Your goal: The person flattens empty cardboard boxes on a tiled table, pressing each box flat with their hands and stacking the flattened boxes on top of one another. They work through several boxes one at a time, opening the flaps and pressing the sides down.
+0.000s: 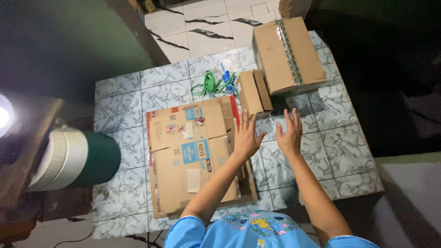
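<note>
— What are the hands doing?

— Both are spread flat with fingers apart, gripping nothing. The left hand (245,135) hovers over the right edge of the flattened cardboard box (193,156) lying on the tiled floor (335,151); the right hand (290,133) is above bare tile just beside it.

— What is nearest ahead of them?

— A small cardboard box (253,92), just beyond the fingertips. Behind it, touching or nearly so, sits a large taped cardboard box (287,55).

— Anything else around?

— Green cord (209,84) and a blue bit lie past the flat cardboard. Far left, a green and white jug (73,158) lies on its side, well apart.
</note>
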